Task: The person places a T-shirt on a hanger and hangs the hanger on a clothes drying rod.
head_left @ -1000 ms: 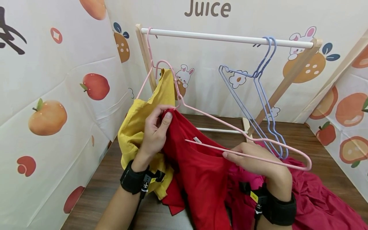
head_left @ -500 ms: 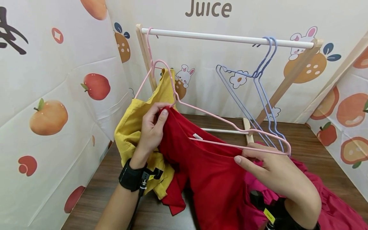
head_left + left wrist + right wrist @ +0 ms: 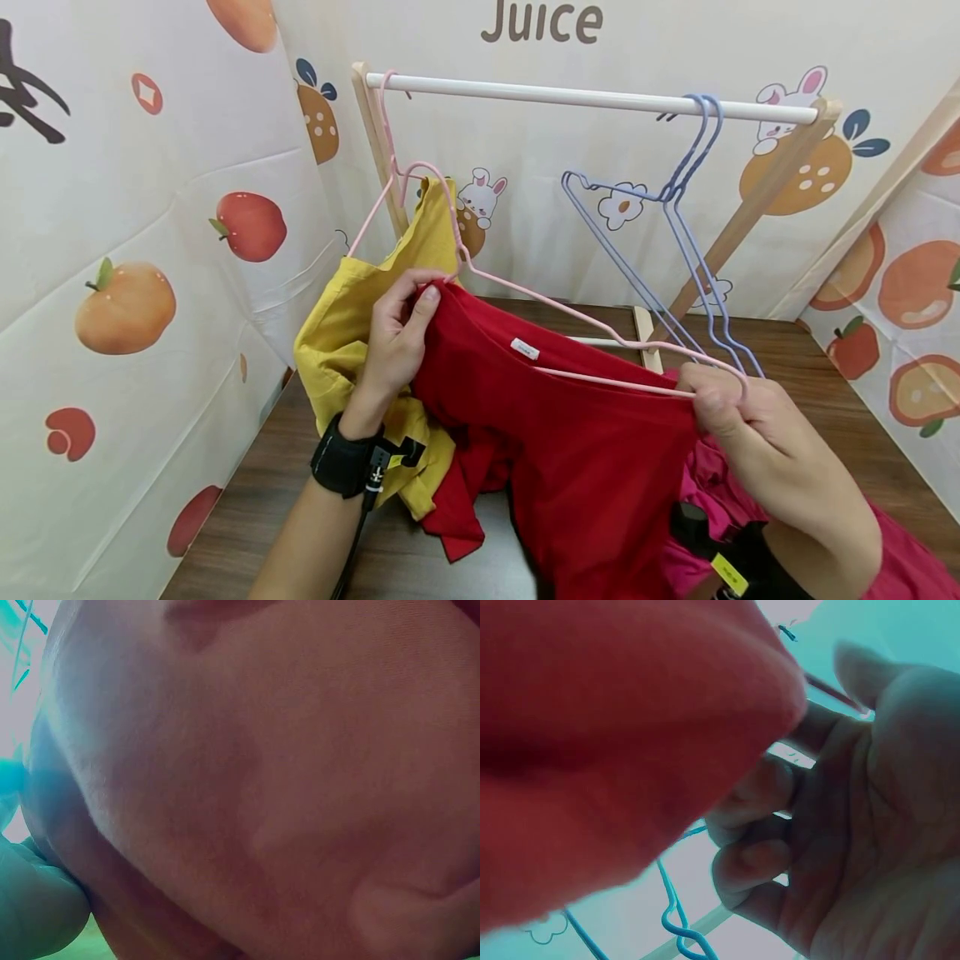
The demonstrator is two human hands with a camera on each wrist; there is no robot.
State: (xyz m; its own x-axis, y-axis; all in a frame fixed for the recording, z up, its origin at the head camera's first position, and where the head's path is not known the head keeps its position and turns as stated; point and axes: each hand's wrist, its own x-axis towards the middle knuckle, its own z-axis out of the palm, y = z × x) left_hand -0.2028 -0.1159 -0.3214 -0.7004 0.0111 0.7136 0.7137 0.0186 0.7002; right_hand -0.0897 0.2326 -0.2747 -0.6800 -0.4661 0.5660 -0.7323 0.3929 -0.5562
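A red garment (image 3: 592,450) hangs between my hands, its wide opening facing up and a white label (image 3: 524,348) showing inside. My left hand (image 3: 401,333) pinches its upper left corner, thumb in front. A pink clothes hanger (image 3: 570,310) runs through the opening, its left end hidden in cloth and behind the hand. My right hand (image 3: 765,433) grips the hanger's right end, with the garment's right edge against the thumb. In the right wrist view, curled fingers (image 3: 754,862) lie beside the red cloth (image 3: 630,750). Mostly blurred cloth fills the left wrist view (image 3: 262,765).
Behind stands a rack with a white rail (image 3: 525,92). A yellow garment (image 3: 337,333) hangs at its left on another pink hanger (image 3: 385,125). Two blue hangers (image 3: 678,200) hang at the right. Magenta clothing (image 3: 720,492) lies on the wooden table (image 3: 247,500) under my right arm.
My right hand has moved right along the garment's opening and now grips the hanger's right end. The opening is stretched wider, and more of the label shows. My left hand has barely moved.
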